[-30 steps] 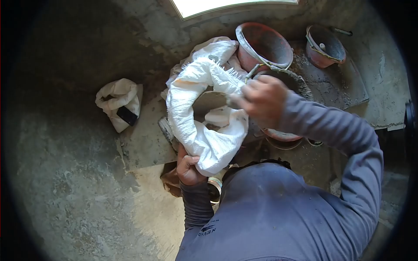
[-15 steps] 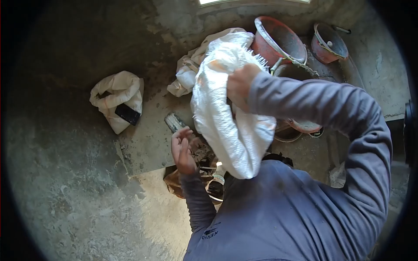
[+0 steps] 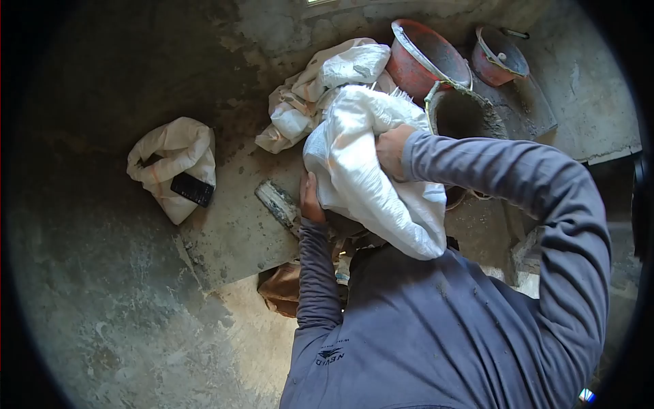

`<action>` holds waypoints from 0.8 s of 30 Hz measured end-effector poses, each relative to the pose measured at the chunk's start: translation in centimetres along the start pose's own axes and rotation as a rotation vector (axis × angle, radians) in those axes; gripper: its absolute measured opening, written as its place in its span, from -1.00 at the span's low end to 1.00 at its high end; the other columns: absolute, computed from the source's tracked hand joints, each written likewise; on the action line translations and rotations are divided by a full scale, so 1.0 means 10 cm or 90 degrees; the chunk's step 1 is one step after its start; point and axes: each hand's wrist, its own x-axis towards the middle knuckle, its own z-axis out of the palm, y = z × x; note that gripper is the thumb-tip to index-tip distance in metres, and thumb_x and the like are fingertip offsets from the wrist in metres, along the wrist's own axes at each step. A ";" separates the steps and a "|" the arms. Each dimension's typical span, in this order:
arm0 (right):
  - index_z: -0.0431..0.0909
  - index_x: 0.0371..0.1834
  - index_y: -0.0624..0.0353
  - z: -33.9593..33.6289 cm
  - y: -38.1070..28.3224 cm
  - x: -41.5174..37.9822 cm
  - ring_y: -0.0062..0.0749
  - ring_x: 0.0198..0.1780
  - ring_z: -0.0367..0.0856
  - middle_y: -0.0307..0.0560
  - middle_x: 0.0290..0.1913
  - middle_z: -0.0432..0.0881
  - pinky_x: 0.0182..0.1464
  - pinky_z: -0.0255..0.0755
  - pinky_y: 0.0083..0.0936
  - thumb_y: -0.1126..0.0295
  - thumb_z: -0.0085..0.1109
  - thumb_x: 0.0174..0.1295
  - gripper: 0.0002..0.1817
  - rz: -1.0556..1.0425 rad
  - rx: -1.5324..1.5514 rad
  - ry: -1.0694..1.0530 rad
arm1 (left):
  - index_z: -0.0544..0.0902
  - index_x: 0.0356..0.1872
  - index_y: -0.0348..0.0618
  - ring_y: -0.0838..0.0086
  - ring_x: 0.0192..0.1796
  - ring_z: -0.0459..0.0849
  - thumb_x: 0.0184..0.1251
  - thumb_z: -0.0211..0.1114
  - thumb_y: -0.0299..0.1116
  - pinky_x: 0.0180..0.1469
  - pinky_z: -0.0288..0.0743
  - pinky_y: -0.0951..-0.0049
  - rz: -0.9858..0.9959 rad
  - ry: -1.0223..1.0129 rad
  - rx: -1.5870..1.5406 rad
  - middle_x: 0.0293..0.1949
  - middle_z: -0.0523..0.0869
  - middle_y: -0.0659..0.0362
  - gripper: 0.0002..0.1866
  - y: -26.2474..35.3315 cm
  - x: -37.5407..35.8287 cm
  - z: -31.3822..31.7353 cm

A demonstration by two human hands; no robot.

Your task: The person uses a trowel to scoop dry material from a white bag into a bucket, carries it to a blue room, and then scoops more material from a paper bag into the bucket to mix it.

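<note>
A white woven sack [image 3: 368, 157] with a frayed, folded rim hangs bunched in front of my chest. At its mouth, my right hand [image 3: 394, 151] is closed on the fabric, with the fingertips hidden in the folds. My left hand [image 3: 310, 198] lies against the sack's outer left side, fingers stretched upward and partly hidden by the cloth. Just left of that hand, a grey-crusted block-like piece [image 3: 276, 203] rests on the floor.
A smaller white sack [image 3: 182, 146] with a black phone [image 3: 192, 189] on it stands at the left. Crumpled sacks [image 3: 293, 112] lie behind. Red, mortar-stained tubs [image 3: 415, 65] and a bucket [image 3: 494, 65] stand at the back right. A brown bag [image 3: 279, 290] is below.
My left hand has moved up and right from open air onto the sack's side. The sack has shifted right and its lower fold has swung right, with my right hand still gripping it.
</note>
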 end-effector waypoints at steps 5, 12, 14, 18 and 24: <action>0.78 -0.23 0.25 0.26 0.19 -0.06 0.12 -0.01 0.74 0.22 -0.15 0.77 0.10 0.60 -0.18 0.07 0.30 0.19 -0.59 0.064 0.145 -0.031 | 0.53 0.31 -0.37 0.28 0.14 0.61 0.67 -0.01 0.00 0.21 0.44 0.32 -0.042 -0.075 0.008 0.11 0.68 0.02 -0.42 0.00 -0.02 -0.09; 0.72 -0.21 0.32 0.60 0.41 0.01 0.20 -0.06 0.72 0.31 -0.22 0.73 0.05 0.57 -0.12 0.08 0.37 0.14 -0.56 -0.061 0.326 0.122 | 0.65 0.11 -0.38 0.37 -0.06 0.68 0.67 -0.01 0.00 0.07 0.51 0.38 -0.019 -0.059 0.192 -0.06 0.74 0.05 -0.45 0.09 0.12 0.04; 0.72 -0.22 0.33 0.67 0.41 -0.02 0.19 -0.06 0.72 0.30 -0.22 0.72 0.05 0.57 -0.12 0.07 0.37 0.14 -0.55 -0.037 0.361 0.083 | 0.60 0.18 -0.38 0.36 -0.04 0.74 0.69 -0.03 -0.01 0.08 0.59 0.34 -0.064 -0.061 -0.009 0.01 0.75 0.01 -0.45 0.07 0.10 -0.03; 0.71 -0.12 0.32 0.45 0.19 0.05 0.16 -0.03 0.73 0.29 -0.17 0.73 0.05 0.56 -0.15 0.10 0.36 0.19 -0.56 0.012 0.411 0.003 | 0.49 0.32 -0.39 0.21 0.16 0.70 0.68 -0.03 0.00 0.19 0.58 0.23 0.178 -0.081 0.386 0.18 0.67 -0.08 -0.41 -0.05 0.11 -0.12; 0.74 -0.06 0.30 0.58 0.31 -0.12 0.15 -0.08 0.74 0.29 -0.22 0.74 -0.01 0.56 -0.14 0.05 0.36 0.21 -0.52 -0.018 0.460 0.065 | 0.13 0.60 -0.29 0.14 0.47 0.43 0.73 -0.27 0.07 0.52 0.27 0.17 -0.091 -0.097 -0.174 0.52 0.36 -0.06 -0.30 0.14 0.06 0.08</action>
